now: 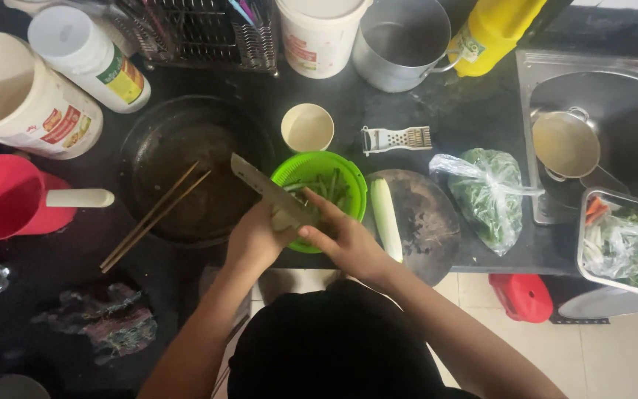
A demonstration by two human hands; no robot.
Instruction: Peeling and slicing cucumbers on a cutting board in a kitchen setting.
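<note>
My right hand [345,238] is closed around the handle of a cleaver-like knife [263,185], whose blade points up and to the left over a dark wok. My left hand [254,238] sits just left of it, under the blade, pinching a small pale vegetable piece [283,220]. Both hands hover at the near rim of a green colander [289,171] holding green bean pieces [328,186]. Right of the colander a pale green-white stalk [385,216] lies on a round dark cutting board [430,222].
The dark wok [186,140] holds wooden chopsticks [153,218]. A cream cup [308,127], a white peeler [396,138], a bag of greens [485,196], a sink with a pot [566,144] and a metal tray of vegetables [629,244] lie to the right. At the left are a red scoop [9,196] and white tubs [16,96].
</note>
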